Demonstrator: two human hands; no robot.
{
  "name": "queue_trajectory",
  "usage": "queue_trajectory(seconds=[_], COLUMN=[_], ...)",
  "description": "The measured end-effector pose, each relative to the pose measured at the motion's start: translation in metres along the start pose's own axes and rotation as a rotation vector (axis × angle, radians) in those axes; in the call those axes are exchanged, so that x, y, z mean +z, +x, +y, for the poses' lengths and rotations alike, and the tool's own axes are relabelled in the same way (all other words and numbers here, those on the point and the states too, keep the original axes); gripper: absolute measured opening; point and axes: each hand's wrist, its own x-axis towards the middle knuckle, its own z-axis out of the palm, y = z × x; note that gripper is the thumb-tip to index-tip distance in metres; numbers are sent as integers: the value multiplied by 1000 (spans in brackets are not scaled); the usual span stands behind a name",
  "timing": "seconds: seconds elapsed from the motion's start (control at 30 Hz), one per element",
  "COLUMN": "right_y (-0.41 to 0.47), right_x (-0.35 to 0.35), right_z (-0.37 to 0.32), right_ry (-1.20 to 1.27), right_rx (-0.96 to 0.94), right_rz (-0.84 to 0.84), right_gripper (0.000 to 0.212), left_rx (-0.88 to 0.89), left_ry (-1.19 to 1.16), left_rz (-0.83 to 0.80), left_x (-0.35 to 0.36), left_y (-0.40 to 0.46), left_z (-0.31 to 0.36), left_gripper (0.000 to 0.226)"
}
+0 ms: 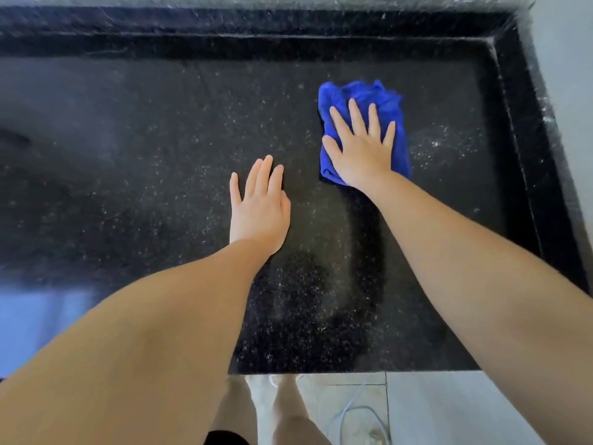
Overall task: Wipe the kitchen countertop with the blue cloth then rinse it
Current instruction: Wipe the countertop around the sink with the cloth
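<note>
A crumpled blue cloth (378, 97) lies on the black speckled countertop (144, 155), right of centre. My right hand (361, 146) presses flat on the cloth with its fingers spread, covering the cloth's near half. My left hand (261, 207) rests flat on the bare stone just left of the cloth, fingers together, holding nothing. A faint wet streak runs on the stone from the cloth back toward the front edge.
A raised black lip (513, 91) borders the countertop at the back and right, against a pale wall (568, 59). The front edge (353, 371) drops to a light tiled floor where my legs and a thin cable (359, 409) show.
</note>
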Motion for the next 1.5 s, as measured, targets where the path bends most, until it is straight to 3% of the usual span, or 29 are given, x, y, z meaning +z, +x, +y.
queue_trajectory(seconds=[0.13,0.23,0.33,0.5,0.7,0.8,0.9,1.03,1.23,1.37,1.5], right_y=[-113,-212,-245,-124,73,59,-36,-124,15,116,131], right_x=[34,62,68,35,-17,-12,16,36,7,-18,-30], right_z=[-11,-16,-14,-8,4,-8,-22,-39,-53,-73,-7], right_ry=[-32,-65,-93,-86,49,52,-21,-38,-78,-32,-45], right_rx=[-66,-57,-64,-35,167,191,159,130,-23,-220,-265], right_rz=[107,72,15,100,99,137,178,82,154,99,151], right_gripper=[54,53,52,55,52,52,52,55,52,47,47], left_rx=[3,11,22,24,85,142,50,23,-5,-32,-49], left_ry=[-8,-22,-35,-24,-101,-120,-142,-31,-2,9,-7], left_rz=[-21,-21,-31,-65,91,151,54,15,9,18,34], left_x=[-1,-3,-4,-4,-5,-17,-31,-23,-21,-18,-21], left_y=[-2,-2,-2,0,10,60,120,142,143,144,145], left_z=[0,0,-1,-2,-7,-12,-14,-18,-14,-15,-13], left_gripper=[49,49,49,50,38,41,42,48,50,51,49])
